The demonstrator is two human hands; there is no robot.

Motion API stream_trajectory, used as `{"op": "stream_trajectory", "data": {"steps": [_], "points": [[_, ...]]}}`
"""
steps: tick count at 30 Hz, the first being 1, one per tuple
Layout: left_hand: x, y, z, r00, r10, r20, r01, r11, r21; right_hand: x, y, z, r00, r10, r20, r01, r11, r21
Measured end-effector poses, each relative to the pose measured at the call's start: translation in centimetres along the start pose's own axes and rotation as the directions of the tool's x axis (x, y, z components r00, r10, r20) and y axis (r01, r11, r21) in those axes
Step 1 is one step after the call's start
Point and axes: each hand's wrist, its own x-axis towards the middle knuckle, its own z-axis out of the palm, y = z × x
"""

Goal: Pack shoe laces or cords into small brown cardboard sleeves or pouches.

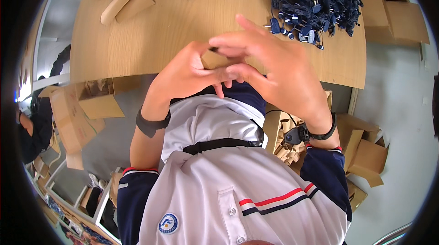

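Observation:
My left hand (188,72) and my right hand (279,64) meet in front of my waist, over the table's near edge. Both have bent fingers, and their thumbs come together at the middle. A small dark bit (213,49) shows by the right fingertips, too little of it to name. Between the hands is a tan patch that could be card or the tabletop; I cannot tell which. Other fingers are hidden behind. Past my right hand lies a heap of dark blue-black corded earphones (315,5), with plugs and earbuds at its near edge.
Folded brown card sleeves (130,2) lie along the far left of the wooden table (114,48). Open cardboard boxes stand on the left (75,117) and right (366,153). More card pieces (290,149) fill a box beside my right forearm. Another person's arm (26,123) shows far left.

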Motion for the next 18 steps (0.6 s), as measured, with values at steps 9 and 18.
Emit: {"op": "stream_trajectory", "data": {"steps": [9, 18], "points": [[2.4, 4.3, 2.4, 0.952, 0.291, -0.098, -0.285, 0.716, -0.638, 0.1, 0.6, 2.3, 0.89, -0.196, -0.411, 0.181, 0.98, -0.076], [2.6, 5.5, 6.1, 0.365, 0.899, -0.243, -0.594, 0.425, 0.683, 0.6, -1.8, 1.6, 0.66, 0.043, -0.75, 0.293, 0.904, 0.31]]}}
